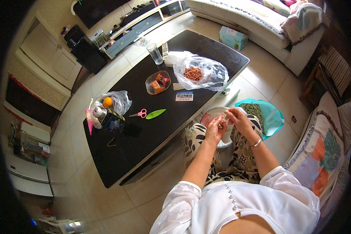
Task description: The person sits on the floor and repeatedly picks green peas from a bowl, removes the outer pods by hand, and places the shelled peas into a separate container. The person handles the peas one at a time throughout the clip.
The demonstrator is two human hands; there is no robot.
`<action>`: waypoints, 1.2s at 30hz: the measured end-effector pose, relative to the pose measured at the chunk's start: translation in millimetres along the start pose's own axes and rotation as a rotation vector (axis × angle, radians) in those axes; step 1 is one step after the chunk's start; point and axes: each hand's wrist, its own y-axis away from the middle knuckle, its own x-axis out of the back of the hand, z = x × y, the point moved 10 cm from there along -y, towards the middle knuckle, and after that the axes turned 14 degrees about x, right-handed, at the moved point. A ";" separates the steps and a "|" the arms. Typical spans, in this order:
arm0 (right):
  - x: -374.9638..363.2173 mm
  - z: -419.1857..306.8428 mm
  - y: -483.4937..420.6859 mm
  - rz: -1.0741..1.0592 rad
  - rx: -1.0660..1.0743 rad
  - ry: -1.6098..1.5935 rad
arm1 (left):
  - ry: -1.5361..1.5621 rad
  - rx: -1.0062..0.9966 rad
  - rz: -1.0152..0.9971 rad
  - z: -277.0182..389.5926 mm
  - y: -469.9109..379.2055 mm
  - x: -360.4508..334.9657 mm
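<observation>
My left hand [216, 130] is curled around a few small tan pieces [220, 125] that look like peanuts in the shell. Close beside it, my right hand [239, 119] pinches another such piece [226, 111] between thumb and fingertips. Both hands are above a pale round bin [218, 110] on the floor between my knees, partly hidden by them. By my right knee stands an open teal bag [273, 117] full of small greenish pieces [251, 110], too small to name surely. A clear plastic bag [213, 76] on the table holds reddish-brown shelled peanuts [192, 73].
The black coffee table [146, 140] bears pink-handled scissors [142, 113], a green-sheathed blade or peeler [156, 114], a glass tumbler [155, 54], a remote control [164, 50], a snack dish [150, 89], a printed card [184, 96] and a bagged orange [107, 101]. A cushioned sofa [310, 152] is at right.
</observation>
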 end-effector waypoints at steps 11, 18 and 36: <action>4.7 -4.7 3.4 0.067 -0.059 -0.115 | -0.188 -0.057 0.090 3.9 10.7 -2.1; 4.0 -7.1 4.1 -0.033 -0.071 0.097 | -0.345 -0.089 0.070 3.4 21.7 -14.3; -2.2 12.0 2.8 -0.033 -0.064 -0.014 | -0.485 -0.044 0.011 -3.3 20.0 -24.3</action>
